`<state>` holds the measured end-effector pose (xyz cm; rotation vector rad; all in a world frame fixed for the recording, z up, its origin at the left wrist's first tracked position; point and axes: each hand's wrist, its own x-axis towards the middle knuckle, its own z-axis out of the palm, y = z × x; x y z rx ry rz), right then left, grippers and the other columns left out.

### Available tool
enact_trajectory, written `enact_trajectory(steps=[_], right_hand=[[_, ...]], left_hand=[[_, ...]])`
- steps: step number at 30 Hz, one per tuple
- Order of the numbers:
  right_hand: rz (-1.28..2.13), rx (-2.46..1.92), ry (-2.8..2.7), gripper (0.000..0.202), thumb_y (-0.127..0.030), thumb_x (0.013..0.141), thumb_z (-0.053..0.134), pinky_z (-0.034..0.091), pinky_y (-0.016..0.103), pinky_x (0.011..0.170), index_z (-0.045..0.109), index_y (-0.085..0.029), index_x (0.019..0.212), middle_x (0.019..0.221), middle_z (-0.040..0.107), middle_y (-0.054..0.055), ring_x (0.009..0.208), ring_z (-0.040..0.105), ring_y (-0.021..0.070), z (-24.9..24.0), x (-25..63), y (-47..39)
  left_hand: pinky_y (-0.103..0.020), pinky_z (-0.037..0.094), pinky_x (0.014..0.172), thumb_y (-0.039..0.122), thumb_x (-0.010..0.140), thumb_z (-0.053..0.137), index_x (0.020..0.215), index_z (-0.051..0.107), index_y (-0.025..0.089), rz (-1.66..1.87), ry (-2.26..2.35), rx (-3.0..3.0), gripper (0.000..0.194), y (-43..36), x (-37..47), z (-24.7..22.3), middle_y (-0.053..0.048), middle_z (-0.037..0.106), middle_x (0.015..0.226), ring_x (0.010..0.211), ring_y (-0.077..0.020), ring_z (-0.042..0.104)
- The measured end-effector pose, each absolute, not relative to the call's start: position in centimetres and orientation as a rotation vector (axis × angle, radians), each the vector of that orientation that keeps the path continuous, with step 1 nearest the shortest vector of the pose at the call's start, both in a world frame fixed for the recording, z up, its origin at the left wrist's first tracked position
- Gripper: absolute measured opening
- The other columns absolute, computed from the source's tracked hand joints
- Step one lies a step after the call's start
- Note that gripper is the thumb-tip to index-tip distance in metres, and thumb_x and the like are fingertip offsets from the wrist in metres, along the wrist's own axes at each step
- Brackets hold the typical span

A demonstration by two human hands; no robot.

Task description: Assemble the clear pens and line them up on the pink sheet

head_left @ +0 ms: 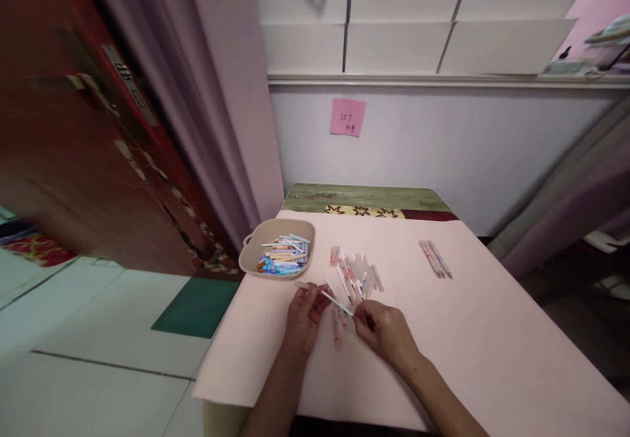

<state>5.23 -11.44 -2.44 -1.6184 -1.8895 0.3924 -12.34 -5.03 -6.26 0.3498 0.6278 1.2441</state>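
Observation:
My left hand (pixel 303 319) pinches a pale pen barrel (pixel 302 285), whose tip sticks out past the fingers toward the basket. A thin white rod that looks like a pen refill (pixel 336 301) runs in line with it, from my left fingers to my right hand (pixel 384 332). The closed fingertips of my right hand grip the rod's near end. Just beyond both hands lies a loose pile of pen parts (pixel 358 271), with pink and clear barrels and white refills. A few more pieces (pixel 339 322) lie on the table between my hands.
A beige basket (pixel 249 253) with pens and blue parts stands at the table's left edge. Several pink and clear pens (pixel 436 258) lie side by side at the right. The pink-covered table (pixel 492 338) meets a white wall with a pink note (pixel 348 117).

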Motion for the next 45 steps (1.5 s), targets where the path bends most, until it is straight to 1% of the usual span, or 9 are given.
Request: enact_trajectory(steps=[5,10,17,21,25,32,35,41,45], right_hand=[[0.348,-1.567,-1.778,0.008,-0.021,0.082,0.054,0.038,0.020,0.056,0.062,-0.021,0.079,0.070,0.062,-0.001,0.059,0.056,0.0111,-2.2,5.1,-11.0],[0.406,-1.531,-1.572,0.007,-0.026,0.082,0.060,0.040,0.020,0.056,0.062,-0.021,0.079,0.068,0.064,-0.002,0.056,0.057,0.0109,-2.7,2.8,-10.5],[0.643,-1.417,-1.348,0.023,-0.040,0.084,0.059,0.044,0.021,0.056,0.063,-0.021,0.095,0.067,0.066,-0.002,0.054,0.058,0.0123,-3.8,3.2,-9.8],[0.569,-1.692,-1.181,0.023,-0.040,0.086,0.052,0.042,0.023,0.056,0.065,-0.021,0.083,0.067,0.066,0.000,0.058,0.059,0.0149,-4.1,8.0,-9.2],[0.397,-2.012,-1.235,0.019,-0.034,0.083,0.052,0.037,0.025,0.057,0.065,-0.023,0.076,0.068,0.066,0.000,0.062,0.058,0.0163,-4.5,10.9,-9.2],[0.423,-2.006,-1.423,0.022,-0.038,0.080,0.057,0.034,0.023,0.058,0.061,-0.026,0.098,0.074,0.066,-0.003,0.066,0.059,0.0146,-5.1,8.4,-9.1],[0.413,-2.087,-1.423,0.026,-0.042,0.078,0.062,0.031,0.024,0.056,0.057,-0.024,0.097,0.075,0.066,-0.002,0.064,0.059,0.0146,-5.2,7.6,-8.6],[0.410,-2.138,-1.420,0.017,-0.029,0.080,0.058,0.030,0.025,0.056,0.056,-0.023,0.095,0.074,0.067,0.000,0.067,0.061,0.0170,-5.2,7.8,-8.4],[0.311,-2.271,-1.456,0.023,-0.017,0.078,0.052,0.030,0.026,0.056,0.058,-0.020,0.101,0.082,0.069,0.005,0.071,0.062,0.0187,-4.9,8.2,-8.6]], left_hand=[[-0.032,0.055,0.080,0.015,0.075,0.072,0.092,0.059,0.016,1.226,0.615,0.401,0.021,-5.1,-12.4,-6.3,-0.007,0.074,0.087,0.083,-0.0184,0.070],[-0.031,0.056,0.078,0.016,0.075,0.072,0.092,0.059,0.015,1.175,0.645,0.457,0.022,-5.1,-12.6,-6.2,-0.009,0.074,0.089,0.084,-0.0191,0.070],[-0.029,0.059,0.067,0.017,0.076,0.071,0.085,0.061,0.012,1.152,0.710,0.488,0.014,-5.0,-12.8,-5.9,-0.012,0.074,0.086,0.074,-0.0186,0.071],[-0.028,0.060,0.064,0.014,0.080,0.065,0.082,0.064,0.010,1.239,0.738,0.389,0.004,-4.5,-12.9,-6.3,-0.014,0.074,0.083,0.068,-0.0174,0.071],[-0.027,0.060,0.063,0.011,0.082,0.060,0.081,0.067,0.010,1.249,0.735,0.368,0.006,-4.3,-13.0,-6.4,-0.013,0.075,0.083,0.066,-0.0166,0.071],[-0.031,0.060,0.071,0.014,0.082,0.062,0.084,0.068,0.011,1.256,0.683,0.369,0.007,-4.4,-13.0,-6.6,-0.013,0.075,0.086,0.077,-0.0191,0.072],[-0.031,0.060,0.073,0.014,0.081,0.064,0.086,0.068,0.012,1.241,0.664,0.389,0.007,-4.4,-13.0,-6.7,-0.013,0.075,0.088,0.080,-0.0200,0.072],[-0.030,0.060,0.072,0.014,0.080,0.064,0.087,0.067,0.012,1.231,0.686,0.394,0.007,-4.5,-13.0,-6.6,-0.013,0.075,0.088,0.079,-0.0197,0.072],[-0.031,0.060,0.073,0.014,0.080,0.065,0.087,0.067,0.012,1.227,0.681,0.399,0.007,-4.5,-13.0,-6.6,-0.012,0.075,0.088,0.080,-0.0197,0.072]])
